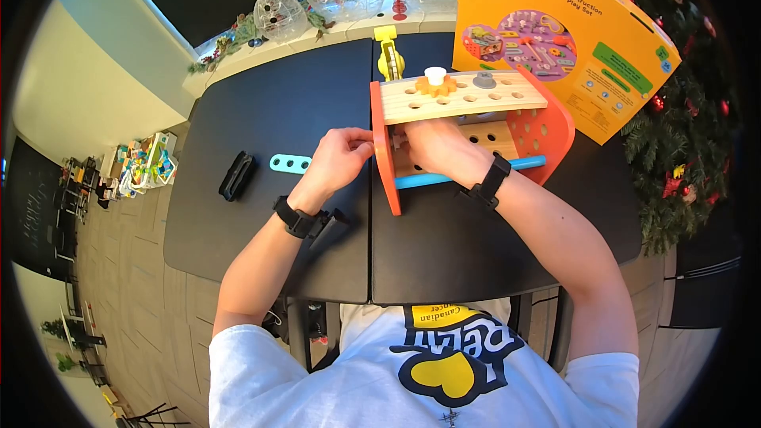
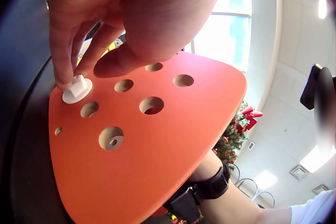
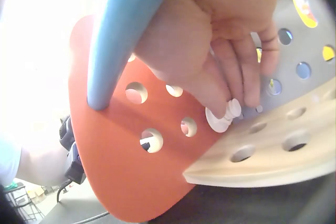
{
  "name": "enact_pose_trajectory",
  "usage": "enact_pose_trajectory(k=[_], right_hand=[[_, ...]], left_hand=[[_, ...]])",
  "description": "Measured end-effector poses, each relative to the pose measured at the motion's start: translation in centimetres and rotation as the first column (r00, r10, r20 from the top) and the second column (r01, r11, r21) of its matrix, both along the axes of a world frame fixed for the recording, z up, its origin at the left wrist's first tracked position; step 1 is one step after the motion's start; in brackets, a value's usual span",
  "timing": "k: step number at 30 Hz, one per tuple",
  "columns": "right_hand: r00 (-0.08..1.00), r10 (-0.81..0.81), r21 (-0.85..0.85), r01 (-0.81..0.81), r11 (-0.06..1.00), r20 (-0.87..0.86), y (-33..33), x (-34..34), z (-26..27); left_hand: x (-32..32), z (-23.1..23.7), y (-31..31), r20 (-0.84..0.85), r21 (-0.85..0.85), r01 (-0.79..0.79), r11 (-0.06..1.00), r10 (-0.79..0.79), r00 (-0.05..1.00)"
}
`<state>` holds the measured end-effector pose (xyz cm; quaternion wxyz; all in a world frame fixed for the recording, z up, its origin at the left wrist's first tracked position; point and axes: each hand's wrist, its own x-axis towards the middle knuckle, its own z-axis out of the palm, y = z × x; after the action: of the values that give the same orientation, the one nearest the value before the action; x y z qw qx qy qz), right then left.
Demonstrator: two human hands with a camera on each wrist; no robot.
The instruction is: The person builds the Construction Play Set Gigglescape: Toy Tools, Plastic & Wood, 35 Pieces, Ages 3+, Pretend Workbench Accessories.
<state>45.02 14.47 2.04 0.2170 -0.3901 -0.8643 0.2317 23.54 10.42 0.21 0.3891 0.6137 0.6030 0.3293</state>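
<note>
A wooden toy toolbox has an orange side panel (image 2: 152, 155) full of holes. Outside this panel, my left hand (image 1: 339, 160) has its fingertips around the head of a white toy bolt (image 2: 77, 89) set against the surface. My right hand (image 1: 442, 149) reaches inside the box, under the pale wooden top board (image 1: 507, 95). In the right wrist view its thumb and fingertips pinch a small white flanged piece (image 3: 219, 121) on the panel's inner side. A blue rod (image 1: 428, 180) crosses the box below the right wrist.
An orange gear with a white bolt (image 1: 435, 79) and a grey piece (image 1: 484, 80) sit on the top board. A yellow toy piece (image 1: 389, 59) stands behind. Left on the table lie a light-blue strip (image 1: 290, 163) and a black case (image 1: 237, 176). A yellow box (image 1: 547, 40) stands behind right.
</note>
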Motion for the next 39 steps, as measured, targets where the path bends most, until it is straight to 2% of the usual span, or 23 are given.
enact_pose_trajectory(k=[4,7,10,13,16,19,22,25,28,31,34,37,39], right_hand=[[0.998,0.005,-0.019,-0.004,1.000,0.067,0.5,-0.3,-0.7],[0.968,0.044,0.099,-0.070,0.993,0.247,0.3,-0.3,-1.4],[0.965,0.037,0.096,-0.064,0.993,0.260,0.2,-0.4,-1.3],[0.997,0.000,-0.109,0.009,0.994,0.080,-0.4,-0.2,1.0],[1.000,0.014,-0.004,-0.014,1.000,0.002,-0.5,0.1,0.6],[0.998,-0.029,-0.117,0.023,0.993,-0.048,-0.2,-0.1,0.4],[0.998,0.007,0.031,-0.009,0.999,0.057,0.4,-0.2,-0.9],[0.970,0.037,-0.027,-0.032,0.999,0.241,0.5,-0.3,-0.7],[0.984,0.055,0.024,-0.060,0.998,0.168,0.6,-0.3,-1.3],[1.000,-0.009,-0.181,0.012,0.983,0.016,-0.7,-0.2,1.5],[1.000,-0.020,-0.132,0.020,0.991,0.004,-0.1,-0.1,0.2],[0.999,-0.012,-0.242,0.022,0.970,0.045,-0.3,-0.5,1.1],[0.980,0.048,-0.076,-0.033,0.997,0.193,0.4,-0.5,-0.5]], left_hand=[[0.2,0.5,-0.2,-0.011,-0.007,-0.001,1.000,0.001,1.000],[0.2,0.5,-0.3,-0.017,-0.012,-0.002,1.000,0.002,1.000],[0.2,0.5,-0.3,-0.014,-0.016,-0.003,1.000,0.003,1.000],[0.2,0.4,-0.2,0.005,-0.007,0.001,1.000,-0.001,1.000],[0.2,0.4,-0.2,0.014,0.004,0.007,1.000,-0.007,1.000],[0.1,0.1,-0.2,0.016,0.013,0.004,1.000,-0.005,1.000],[0.0,-0.3,-0.1,0.021,0.012,0.001,1.000,-0.001,1.000],[0.2,0.1,-0.3,0.016,0.009,-0.008,1.000,0.007,1.000],[0.0,-0.2,-0.1,0.015,0.011,-0.004,1.000,0.004,1.000],[-0.1,-0.2,-0.1,0.013,0.016,-0.003,1.000,0.002,1.000],[0.0,-0.2,-0.1,0.010,0.013,-0.006,1.000,0.006,1.000],[0.1,-0.3,-0.1,0.012,0.010,-0.007,1.000,0.007,1.000],[0.1,-0.1,-0.2,0.020,0.017,-0.006,1.000,0.006,1.000]])
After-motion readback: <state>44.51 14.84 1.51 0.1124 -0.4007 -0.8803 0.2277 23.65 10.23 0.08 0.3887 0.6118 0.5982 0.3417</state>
